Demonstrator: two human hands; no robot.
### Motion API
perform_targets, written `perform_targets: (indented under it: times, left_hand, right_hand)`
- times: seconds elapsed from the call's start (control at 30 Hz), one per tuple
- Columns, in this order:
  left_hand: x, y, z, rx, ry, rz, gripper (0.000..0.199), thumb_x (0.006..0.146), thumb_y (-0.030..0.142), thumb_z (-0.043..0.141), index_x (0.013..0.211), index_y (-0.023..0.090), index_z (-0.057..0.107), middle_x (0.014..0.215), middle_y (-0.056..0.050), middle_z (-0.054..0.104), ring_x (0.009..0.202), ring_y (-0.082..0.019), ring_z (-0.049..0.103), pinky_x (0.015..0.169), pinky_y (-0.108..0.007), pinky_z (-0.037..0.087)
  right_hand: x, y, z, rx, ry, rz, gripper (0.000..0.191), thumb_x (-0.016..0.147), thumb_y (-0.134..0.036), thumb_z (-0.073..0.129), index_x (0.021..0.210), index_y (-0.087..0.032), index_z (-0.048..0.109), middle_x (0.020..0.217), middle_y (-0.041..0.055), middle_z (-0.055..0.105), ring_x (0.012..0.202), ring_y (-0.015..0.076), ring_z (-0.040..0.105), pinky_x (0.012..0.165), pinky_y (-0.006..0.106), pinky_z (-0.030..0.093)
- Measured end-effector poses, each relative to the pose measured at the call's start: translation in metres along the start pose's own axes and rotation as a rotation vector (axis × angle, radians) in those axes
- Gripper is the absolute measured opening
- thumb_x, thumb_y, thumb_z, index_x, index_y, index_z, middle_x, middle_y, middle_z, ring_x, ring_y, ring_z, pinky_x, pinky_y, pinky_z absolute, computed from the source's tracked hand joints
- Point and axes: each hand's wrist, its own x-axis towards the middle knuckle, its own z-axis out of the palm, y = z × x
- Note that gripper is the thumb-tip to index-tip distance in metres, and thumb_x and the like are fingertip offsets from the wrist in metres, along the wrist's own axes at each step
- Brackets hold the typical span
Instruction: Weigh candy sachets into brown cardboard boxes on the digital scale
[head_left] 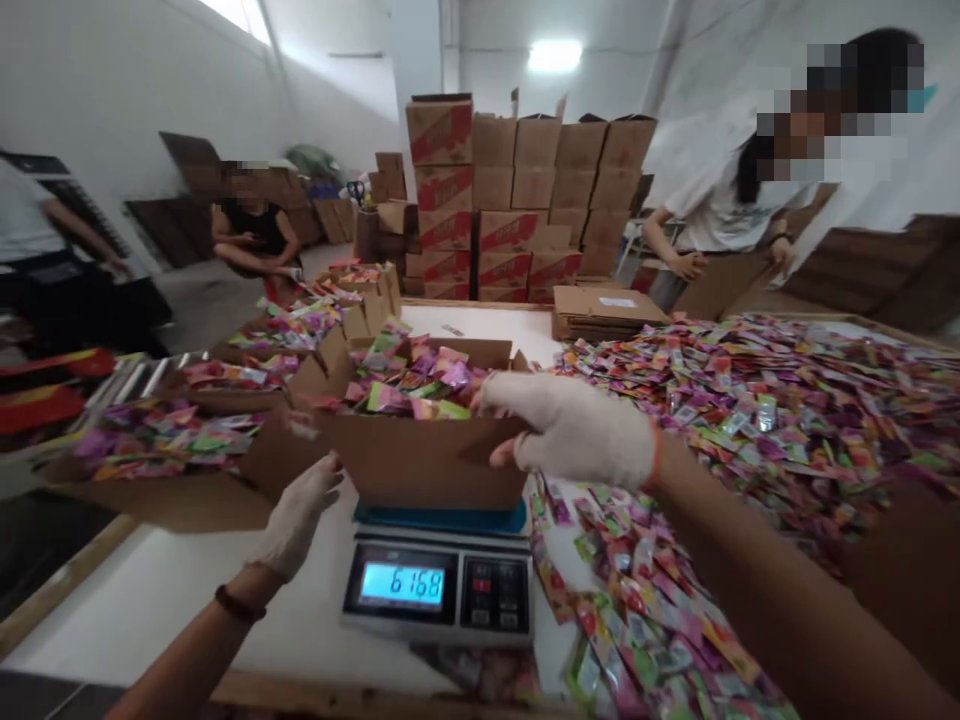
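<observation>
Sachets (412,385) in cardboard box (424,460)

White walls (97,90), a glowing ceiling light (555,56) (grey floor (191,310) below).

Gloved R hand (570,430) gripping cardboard box (420,460) rim, box on digital scale (439,585), reads 6168, L hand (296,515) just beside

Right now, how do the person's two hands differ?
The right hand grips the rim of the box on the scale, while the left hand sits lower, at the box's near corner. The left wrist has a dark bracelet; the right glove has an orange cuff. Both hands are gloved in white.
</observation>
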Motion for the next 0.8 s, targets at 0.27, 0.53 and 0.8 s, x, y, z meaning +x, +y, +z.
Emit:
perform_targets:
  times: [0.27, 0.53, 0.8]
  left_hand:
    - [-0.049, -0.111, -0.056, 0.458, 0.069, -0.001, 0.037, 0.083, 0.051, 0.053, 0.098, 0.021, 0.070, 0.126, -0.018, 0.075, 0.120, -0.038, 0.069, 0.114, -0.054, 0.051]
    - [-0.061, -0.151, -0.051, 0.674, 0.004, 0.109, 0.044, 0.094, 0.048, 0.041, 0.110, 0.019, 0.069, 0.147, -0.024, 0.065, 0.143, -0.037, 0.058, 0.121, -0.050, 0.046]
    - [-0.061, -0.145, -0.054, 0.648, 0.023, 0.072, 0.041, 0.095, 0.046, 0.046, 0.112, 0.020, 0.072, 0.147, -0.019, 0.067, 0.139, -0.036, 0.063, 0.117, -0.048, 0.050]
  right_hand:
    - [0.017, -0.007, -0.046, 0.029, 0.359, 0.165, 0.037, 0.086, -0.025, 0.078, 0.122, -0.022, 0.072, 0.090, 0.0016, 0.067, 0.079, 0.0168, 0.058, 0.074, 0.032, 0.046]
    - [0.077, -0.021, -0.044, -0.090, 0.118, 0.214, 0.059, 0.076, -0.032, 0.092, 0.130, -0.022, 0.071, 0.096, 0.0010, 0.070, 0.091, 0.0195, 0.065, 0.082, 0.031, 0.050]
    - [0.111, -0.013, 0.008, -0.225, -0.157, 0.260, 0.020, 0.077, -0.001, 0.071, 0.077, -0.021, 0.077, 0.078, 0.0016, 0.070, 0.090, 0.0213, 0.069, 0.087, 0.034, 0.048]
